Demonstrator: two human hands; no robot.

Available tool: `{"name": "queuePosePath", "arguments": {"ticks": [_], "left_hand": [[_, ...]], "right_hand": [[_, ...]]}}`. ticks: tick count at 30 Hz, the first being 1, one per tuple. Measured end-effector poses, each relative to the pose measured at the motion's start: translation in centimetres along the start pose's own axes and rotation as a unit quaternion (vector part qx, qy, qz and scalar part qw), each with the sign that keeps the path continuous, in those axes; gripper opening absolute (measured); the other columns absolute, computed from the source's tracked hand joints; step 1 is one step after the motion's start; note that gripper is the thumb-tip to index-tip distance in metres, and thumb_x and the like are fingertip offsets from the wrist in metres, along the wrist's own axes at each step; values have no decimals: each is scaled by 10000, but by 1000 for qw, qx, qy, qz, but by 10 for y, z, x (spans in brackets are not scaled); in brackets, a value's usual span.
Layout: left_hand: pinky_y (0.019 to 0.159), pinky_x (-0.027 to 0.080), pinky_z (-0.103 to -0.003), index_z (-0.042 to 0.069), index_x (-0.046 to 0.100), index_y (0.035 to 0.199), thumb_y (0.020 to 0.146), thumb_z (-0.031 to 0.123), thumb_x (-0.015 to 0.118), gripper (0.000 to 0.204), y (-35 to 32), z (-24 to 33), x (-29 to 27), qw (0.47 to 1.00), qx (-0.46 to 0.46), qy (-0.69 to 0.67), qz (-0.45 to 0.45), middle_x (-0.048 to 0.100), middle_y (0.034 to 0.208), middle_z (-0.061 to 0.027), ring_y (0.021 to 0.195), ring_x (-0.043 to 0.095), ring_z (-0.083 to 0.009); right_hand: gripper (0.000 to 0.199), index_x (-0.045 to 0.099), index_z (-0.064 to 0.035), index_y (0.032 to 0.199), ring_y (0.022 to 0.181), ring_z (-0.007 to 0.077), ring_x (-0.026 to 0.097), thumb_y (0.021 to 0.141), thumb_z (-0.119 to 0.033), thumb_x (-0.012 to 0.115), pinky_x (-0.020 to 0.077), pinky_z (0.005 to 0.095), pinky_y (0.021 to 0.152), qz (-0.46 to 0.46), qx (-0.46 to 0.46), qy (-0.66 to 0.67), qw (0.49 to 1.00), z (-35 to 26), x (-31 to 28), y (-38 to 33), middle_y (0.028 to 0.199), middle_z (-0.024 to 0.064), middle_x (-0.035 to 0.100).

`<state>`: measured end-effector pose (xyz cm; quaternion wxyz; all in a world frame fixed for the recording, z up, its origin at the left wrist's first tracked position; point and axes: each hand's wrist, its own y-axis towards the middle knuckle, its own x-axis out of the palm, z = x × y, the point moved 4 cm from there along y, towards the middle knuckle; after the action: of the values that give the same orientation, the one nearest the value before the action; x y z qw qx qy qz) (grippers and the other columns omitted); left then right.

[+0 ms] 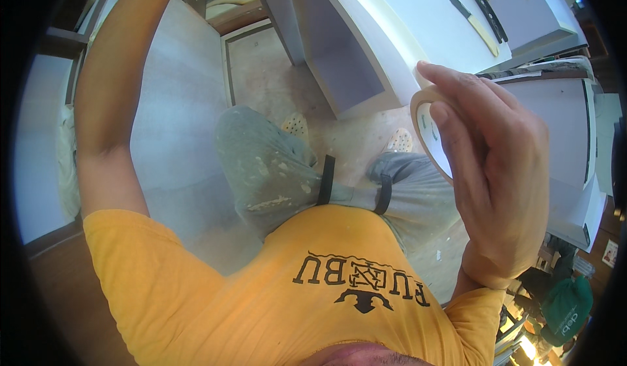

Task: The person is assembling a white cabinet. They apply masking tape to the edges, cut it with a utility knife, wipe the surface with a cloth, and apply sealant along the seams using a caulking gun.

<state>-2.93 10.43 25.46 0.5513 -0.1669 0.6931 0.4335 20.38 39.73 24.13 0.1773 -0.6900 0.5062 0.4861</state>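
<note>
My right hand grips a roll of cream masking tape, with fingers over its outer side and the thumb at its open centre. The index fingertip reaches the near corner of a white cabinet panel. Along that panel's curved edge runs a pale cream band; whether it is tape I cannot tell. My left arm stretches up past the top left rim, so the hand itself is out of sight. A knife with a cream handle lies on the white panel beside a long black tool.
Below the panel is an open compartment. A large pale board stands to my left. My bent knees are close to the cabinet. More white cabinet parts stand at right, with a green bag at lower right.
</note>
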Motion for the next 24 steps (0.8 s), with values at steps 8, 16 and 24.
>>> {"name": "queuePosePath", "arguments": {"ticks": [8, 16, 24], "left_hand": [[696, 552, -361, -5, 764, 837, 788, 86, 794, 107, 0, 0, -4, 1000, -11, 5, -25, 735, 744, -144, 697, 700, -221], [721, 571, -368, -8, 768, 841, 780, 88, 795, 117, -2, -4, 3, 1000, -1, -7, 5, 754, 776, -160, 729, 730, -257], [712, 570, -378, -4, 765, 840, 771, 88, 790, 118, -3, -4, 2, 1000, 1, 1, 2, 749, 777, -168, 726, 730, -271]], "right_hand": [[257, 756, 61, 1235, 816, 284, 732, 1016, -30, 659, 539, 349, 742, -1, 11, -1, 1000, -2, 2, 0, 969, 219, 745], [262, 758, 57, 1241, 787, 274, 720, 1010, -27, 669, 536, 352, 721, 1, 12, -8, 1000, -2, 4, -1, 945, 213, 745], [263, 764, 51, 1243, 776, 272, 724, 1012, -31, 670, 536, 351, 704, 7, 8, -31, 999, -6, 4, 0, 938, 207, 748]]}}
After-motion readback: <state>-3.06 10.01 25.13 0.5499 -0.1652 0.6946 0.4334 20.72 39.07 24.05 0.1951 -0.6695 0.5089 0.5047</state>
